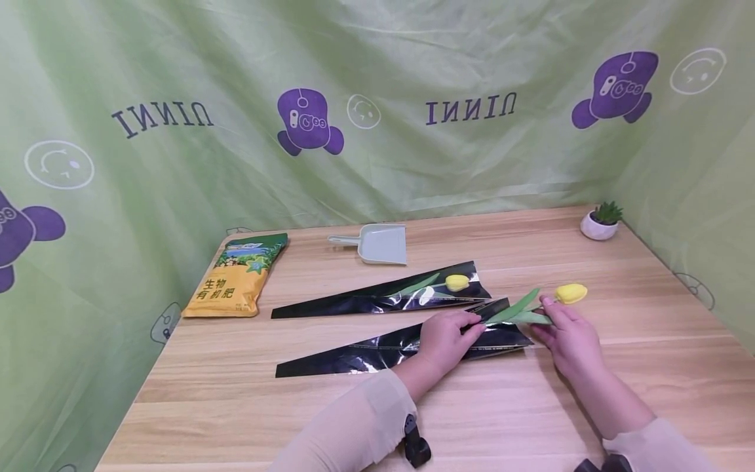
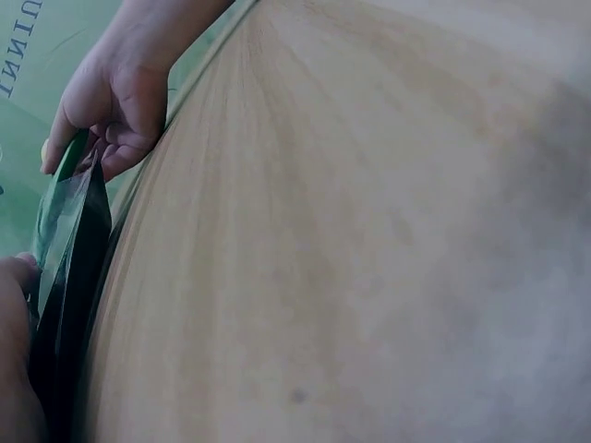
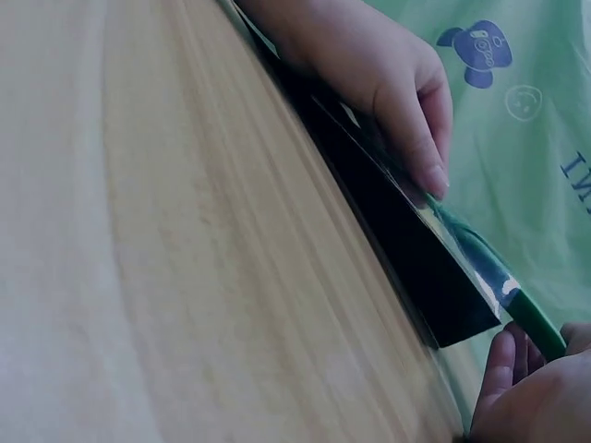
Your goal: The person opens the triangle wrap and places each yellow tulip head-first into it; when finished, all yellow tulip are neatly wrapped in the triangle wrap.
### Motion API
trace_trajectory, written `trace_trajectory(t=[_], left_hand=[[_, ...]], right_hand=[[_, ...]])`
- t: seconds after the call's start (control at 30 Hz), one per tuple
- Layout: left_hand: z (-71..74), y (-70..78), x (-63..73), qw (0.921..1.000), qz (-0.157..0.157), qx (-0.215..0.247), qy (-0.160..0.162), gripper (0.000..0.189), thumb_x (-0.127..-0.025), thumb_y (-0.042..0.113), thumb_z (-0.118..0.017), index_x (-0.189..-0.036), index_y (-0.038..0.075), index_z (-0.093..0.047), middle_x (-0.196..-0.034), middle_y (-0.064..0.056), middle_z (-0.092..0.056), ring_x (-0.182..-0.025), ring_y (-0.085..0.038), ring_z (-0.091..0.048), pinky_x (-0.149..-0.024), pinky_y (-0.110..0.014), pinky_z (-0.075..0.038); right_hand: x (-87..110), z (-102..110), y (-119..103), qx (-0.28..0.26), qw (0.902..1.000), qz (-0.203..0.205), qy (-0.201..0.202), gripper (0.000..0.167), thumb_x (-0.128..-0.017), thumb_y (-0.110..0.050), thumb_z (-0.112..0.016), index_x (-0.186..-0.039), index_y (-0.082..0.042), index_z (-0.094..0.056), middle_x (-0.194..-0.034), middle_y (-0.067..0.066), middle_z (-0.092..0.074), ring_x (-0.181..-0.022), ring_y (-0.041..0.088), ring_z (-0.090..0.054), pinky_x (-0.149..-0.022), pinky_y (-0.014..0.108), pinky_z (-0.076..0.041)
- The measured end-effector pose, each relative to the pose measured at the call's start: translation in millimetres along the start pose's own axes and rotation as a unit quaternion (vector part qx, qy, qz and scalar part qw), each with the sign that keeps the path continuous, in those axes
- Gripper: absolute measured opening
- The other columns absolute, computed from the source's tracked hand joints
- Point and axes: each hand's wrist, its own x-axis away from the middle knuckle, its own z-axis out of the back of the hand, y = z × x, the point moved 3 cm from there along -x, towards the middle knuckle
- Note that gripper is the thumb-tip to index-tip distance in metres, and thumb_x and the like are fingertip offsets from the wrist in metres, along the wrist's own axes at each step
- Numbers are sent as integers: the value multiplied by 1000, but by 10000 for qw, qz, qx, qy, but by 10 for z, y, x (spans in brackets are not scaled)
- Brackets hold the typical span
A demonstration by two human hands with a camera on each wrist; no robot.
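Note:
Two black flower sleeves with clear fronts lie on the table. My left hand [image 1: 446, 337] pinches the nearer flower sleeve [image 1: 377, 351] close to its wide mouth. In my right hand [image 1: 573, 339] is a yellow artificial tulip [image 1: 571, 293], gripped by its stem and leaf just below the bloom. The tulip's green leaves [image 1: 514, 308] run back to the sleeve's mouth, and its lower stem is hidden inside the sleeve and behind my left fingers. In the right wrist view, the green stem [image 3: 536, 323] passes from the clear film [image 3: 471, 254] to my right hand.
Behind lies the second flower sleeve [image 1: 336, 305], with another yellow tulip [image 1: 457, 282] inside. A yellow and green fertilizer bag [image 1: 230, 282] sits at the left, a pale dustpan [image 1: 382, 244] at the back, and a small potted succulent [image 1: 600, 223] at the back right. Green curtains [image 1: 389, 170] surround the table.

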Motion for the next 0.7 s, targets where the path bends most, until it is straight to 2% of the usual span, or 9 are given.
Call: trace_trajectory(t=[0.2,0.4,0.5,0.6,0.7], left_hand=[[1,2,2,10000,-51,-48,55,20,-91,36,-67,-103,25,-78,-104,12,-76,-99,0,-70,-82,-12,-51],[-12,-20,-2,9992,60,99,-371,32,-89,44,-69,-112,24,-75,-113,9,-74,-107,-5,-68,-90,-17,-52],[-18,-29,-8,9983,67,81,-581,37,-87,47,-70,-116,24,-73,-117,8,-73,-110,-6,-67,-93,-18,-51],[-21,-36,-12,9978,75,93,-657,36,-87,46,-70,-116,24,-73,-117,8,-72,-110,-6,-66,-93,-18,-51],[-18,-36,-14,9978,101,81,-648,33,-88,45,-69,-114,25,-74,-116,9,-73,-109,-5,-67,-91,-18,-52]], right_hand=[[26,-67,48,216,9993,-177,-256,16,-98,-24,-60,-91,-29,-74,-86,-11,-70,-81,2,-67,-77,17,-58],[32,-74,49,597,9973,-374,-223,17,-98,-28,-60,-89,-34,-72,-84,-16,-69,-78,-2,-64,-72,14,-55],[34,-73,46,506,9976,-370,-288,19,-99,-25,-58,-89,-32,-73,-84,-14,-69,-79,-1,-65,-74,15,-56],[34,-74,44,367,9982,-309,-361,19,-100,-22,-57,-90,-27,-72,-84,-13,-70,-80,0,-66,-75,16,-57],[26,-76,38,214,9986,-255,-399,7,-101,-22,-54,-100,-22,-61,-84,-12,-69,-80,1,-66,-75,18,-57]])
